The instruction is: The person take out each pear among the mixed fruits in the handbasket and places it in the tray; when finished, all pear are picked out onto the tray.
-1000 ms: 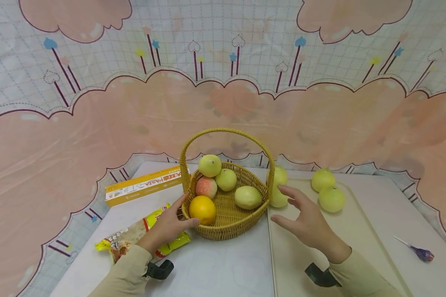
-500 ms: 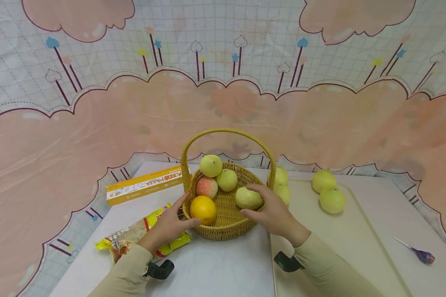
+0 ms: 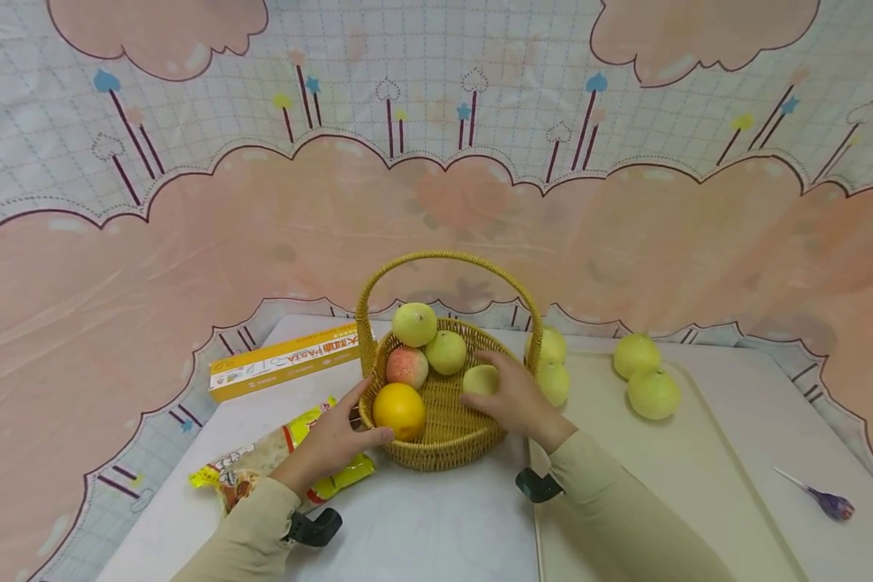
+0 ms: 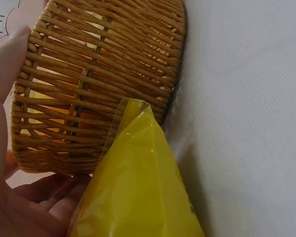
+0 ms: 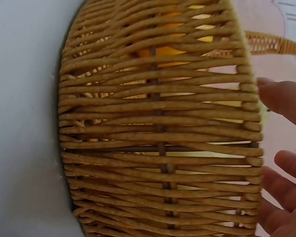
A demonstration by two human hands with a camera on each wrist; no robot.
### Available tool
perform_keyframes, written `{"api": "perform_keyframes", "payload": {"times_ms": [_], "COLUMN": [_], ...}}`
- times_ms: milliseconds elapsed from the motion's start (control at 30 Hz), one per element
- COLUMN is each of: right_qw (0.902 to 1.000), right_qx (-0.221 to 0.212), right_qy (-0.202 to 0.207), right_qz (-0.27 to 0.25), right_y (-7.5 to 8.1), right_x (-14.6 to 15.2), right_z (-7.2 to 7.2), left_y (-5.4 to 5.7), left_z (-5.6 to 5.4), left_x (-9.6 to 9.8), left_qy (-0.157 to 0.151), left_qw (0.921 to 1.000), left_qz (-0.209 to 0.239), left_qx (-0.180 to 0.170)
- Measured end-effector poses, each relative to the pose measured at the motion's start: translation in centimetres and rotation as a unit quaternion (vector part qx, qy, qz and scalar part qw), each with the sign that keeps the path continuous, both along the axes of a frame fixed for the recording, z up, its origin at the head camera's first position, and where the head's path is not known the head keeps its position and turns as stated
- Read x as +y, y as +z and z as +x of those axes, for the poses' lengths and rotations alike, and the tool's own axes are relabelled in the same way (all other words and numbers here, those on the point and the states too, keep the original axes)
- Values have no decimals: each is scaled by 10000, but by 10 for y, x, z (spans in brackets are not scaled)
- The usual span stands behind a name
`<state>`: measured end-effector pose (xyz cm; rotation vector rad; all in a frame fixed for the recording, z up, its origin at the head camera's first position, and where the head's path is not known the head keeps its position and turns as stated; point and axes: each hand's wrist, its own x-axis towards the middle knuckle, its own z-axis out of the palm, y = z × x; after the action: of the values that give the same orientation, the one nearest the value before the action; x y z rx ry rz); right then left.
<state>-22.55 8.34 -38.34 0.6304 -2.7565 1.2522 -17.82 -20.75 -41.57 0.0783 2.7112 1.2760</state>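
A wicker basket (image 3: 436, 457) with a tall handle stands mid-table. It holds an orange (image 3: 398, 411), a peach (image 3: 407, 368), two round pale green fruits (image 3: 445, 352) and an oval pale green fruit (image 3: 480, 380). My left hand (image 3: 332, 436) grips the basket's left side, thumb by the rim near the orange; the left wrist view shows its fingers along the outside of the weave. Over the right rim reaches my right hand (image 3: 516, 396), thumb and fingers curved round the oval fruit and hiding its right part. The right wrist view shows mostly basket wall (image 5: 163, 123), with fingers beyond the rim.
A snack bag (image 3: 262, 469) lies under the left forearm, its yellow end (image 4: 138, 182) against the basket. Behind it is a pasta box (image 3: 284, 368). Right of the basket are a beige tray (image 3: 626, 485), several pale green fruits (image 3: 653, 394) and a lollipop (image 3: 829, 503).
My right hand has moved left from over the tray, across the basket rim, to the oval pale green fruit. My left hand has stayed at the basket's left side.
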Motion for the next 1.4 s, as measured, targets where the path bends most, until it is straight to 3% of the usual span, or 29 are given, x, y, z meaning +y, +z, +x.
{"api": "perform_keyframes", "payload": {"times_ms": [467, 733, 1400], "right_qw": [9991, 9958, 9901], "right_qx": [-180, -287, -160], "right_qy": [176, 565, 922], "right_qz": [337, 659, 1051], "right_y": [-3, -1, -6], "right_x": [-2, -7, -12], "right_z": [-12, -18, -31], "left_y": [0, 0, 2], "left_z": [-1, 0, 2], "left_x": [0, 0, 2], "left_qy": [1, 0, -3], "left_qw": [10000, 10000, 10000], "left_qz": [-38, -32, -15], "left_qx": [32, 40, 58]}}
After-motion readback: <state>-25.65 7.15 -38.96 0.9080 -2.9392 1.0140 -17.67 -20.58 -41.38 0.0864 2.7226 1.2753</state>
